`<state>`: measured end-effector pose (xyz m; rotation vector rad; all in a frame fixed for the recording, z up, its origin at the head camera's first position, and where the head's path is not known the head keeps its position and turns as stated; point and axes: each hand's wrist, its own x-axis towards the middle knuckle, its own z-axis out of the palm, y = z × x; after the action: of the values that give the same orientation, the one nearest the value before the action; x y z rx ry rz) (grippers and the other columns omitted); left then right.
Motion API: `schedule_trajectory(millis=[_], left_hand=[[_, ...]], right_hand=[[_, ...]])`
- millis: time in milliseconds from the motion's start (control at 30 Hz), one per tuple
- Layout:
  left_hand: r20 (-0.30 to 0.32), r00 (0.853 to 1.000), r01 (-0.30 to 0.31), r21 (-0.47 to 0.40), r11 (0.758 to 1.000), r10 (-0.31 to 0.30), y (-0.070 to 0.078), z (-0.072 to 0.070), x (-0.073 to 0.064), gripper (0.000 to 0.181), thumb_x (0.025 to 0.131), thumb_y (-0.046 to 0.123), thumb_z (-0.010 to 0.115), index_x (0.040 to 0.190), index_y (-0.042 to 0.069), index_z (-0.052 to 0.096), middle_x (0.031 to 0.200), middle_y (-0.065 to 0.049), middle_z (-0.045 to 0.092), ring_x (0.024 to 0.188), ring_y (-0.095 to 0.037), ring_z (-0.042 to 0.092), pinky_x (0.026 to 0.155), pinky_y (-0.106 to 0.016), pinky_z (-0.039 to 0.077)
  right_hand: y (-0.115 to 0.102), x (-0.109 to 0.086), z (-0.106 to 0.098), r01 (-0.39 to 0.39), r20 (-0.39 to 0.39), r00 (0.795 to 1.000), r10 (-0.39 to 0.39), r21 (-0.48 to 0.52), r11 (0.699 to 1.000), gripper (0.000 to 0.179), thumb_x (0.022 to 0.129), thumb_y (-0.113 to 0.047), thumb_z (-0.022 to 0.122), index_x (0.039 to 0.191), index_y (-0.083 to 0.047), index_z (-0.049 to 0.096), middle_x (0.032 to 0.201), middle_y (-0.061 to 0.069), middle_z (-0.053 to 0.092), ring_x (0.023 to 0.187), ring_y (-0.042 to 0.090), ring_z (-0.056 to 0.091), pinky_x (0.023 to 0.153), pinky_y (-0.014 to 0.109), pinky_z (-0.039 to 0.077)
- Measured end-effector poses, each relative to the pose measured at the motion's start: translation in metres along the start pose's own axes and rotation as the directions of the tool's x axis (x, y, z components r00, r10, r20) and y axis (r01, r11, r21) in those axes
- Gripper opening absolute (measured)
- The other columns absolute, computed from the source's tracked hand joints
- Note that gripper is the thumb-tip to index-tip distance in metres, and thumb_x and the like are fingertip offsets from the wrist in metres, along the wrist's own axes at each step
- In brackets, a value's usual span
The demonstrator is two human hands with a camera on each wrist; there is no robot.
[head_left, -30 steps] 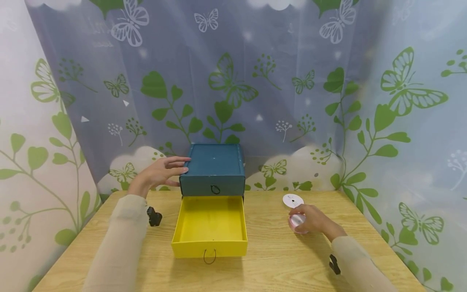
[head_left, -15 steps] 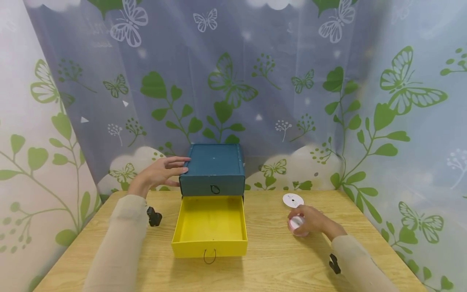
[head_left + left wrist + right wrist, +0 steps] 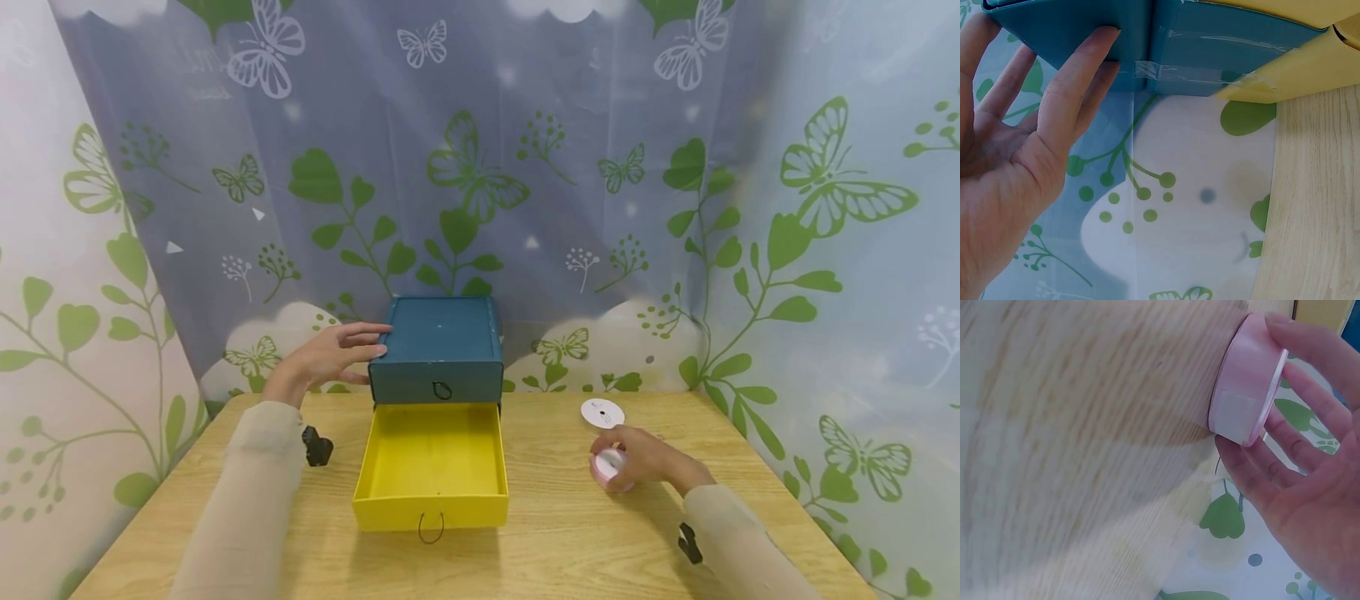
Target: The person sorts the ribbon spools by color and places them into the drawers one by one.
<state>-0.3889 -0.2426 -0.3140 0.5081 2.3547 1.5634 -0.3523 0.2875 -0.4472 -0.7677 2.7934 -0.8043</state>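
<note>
Even pressure on the pink roll point(image 3: 1244, 378)

The right hand point(image 3: 641, 456) clasps it between thumb and fingers on the bench point(image 3: 558, 533), right of the yellow drawer point(image 3: 474, 512); squeezing evenly should prevent slipping. The left hand point(image 3: 324, 357), fingers extended, touches the blue box point(image 3: 440, 333); light contact should suffice.

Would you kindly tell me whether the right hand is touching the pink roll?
Touching. The right wrist view shows the right hand gripping the pink roll, with fingertips against opposite sides of it and no gap there.
</note>
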Motion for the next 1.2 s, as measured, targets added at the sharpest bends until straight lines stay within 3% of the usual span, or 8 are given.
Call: schedule_trajectory(millis=[400,667,900,1200], left_hand=[[-0.001,1.0,0.007,-0.019,1.0,-0.007,0.003,0.001,-0.003,0.066,0.104,0.028,0.064,0.162,0.014,0.036,0.171,-0.021,0.02,0.154,-0.046,0.029,0.107,-0.055,0.055],[-0.001,1.0,0.004,-0.016,1.0,-0.004,0.002,0.001,-0.003,0.067,0.104,0.029,0.064,0.162,0.014,0.035,0.171,-0.021,0.019,0.154,-0.046,0.03,0.109,-0.057,0.053],[-0.002,1.0,0.007,-0.016,1.0,-0.007,0.001,0.001,-0.002,0.065,0.104,0.027,0.063,0.162,0.014,0.036,0.171,-0.021,0.02,0.154,-0.046,0.03,0.107,-0.055,0.055],[-0.004,1.0,0.0,-0.002,1.0,0.0,0.001,0.002,-0.003,0.065,0.105,0.029,0.063,0.162,0.015,0.036,0.171,-0.021,0.021,0.154,-0.046,0.031,0.105,-0.053,0.057]], right_hand=[[-0.019,0.0,-0.014,0.094,0.043,0.995,-0.093,-0.007,0.996,0.049,0.067,-0.008,0.089,0.114,-0.009,0.075,0.118,0.01,0.069,0.106,0.028,0.06,0.09,0.046,0.053],[-0.04,0.003,-0.026,0.183,0.08,0.98,-0.183,0.009,0.983,0.049,0.07,-0.008,0.088,0.117,-0.012,0.075,0.116,0.007,0.068,0.107,0.026,0.062,0.085,0.03,0.053],[-0.055,0.005,-0.028,0.243,0.077,0.967,-0.242,-0.001,0.97,0.046,0.071,-0.01,0.089,0.115,-0.014,0.076,0.114,0.006,0.067,0.102,0.021,0.059,0.085,0.031,0.055],[-0.072,0.008,-0.032,0.246,0.076,0.967,-0.245,-0.007,0.969,0.045,0.073,-0.014,0.09,0.116,-0.018,0.076,0.117,0.005,0.067,0.103,0.021,0.056,0.085,0.031,0.054]])
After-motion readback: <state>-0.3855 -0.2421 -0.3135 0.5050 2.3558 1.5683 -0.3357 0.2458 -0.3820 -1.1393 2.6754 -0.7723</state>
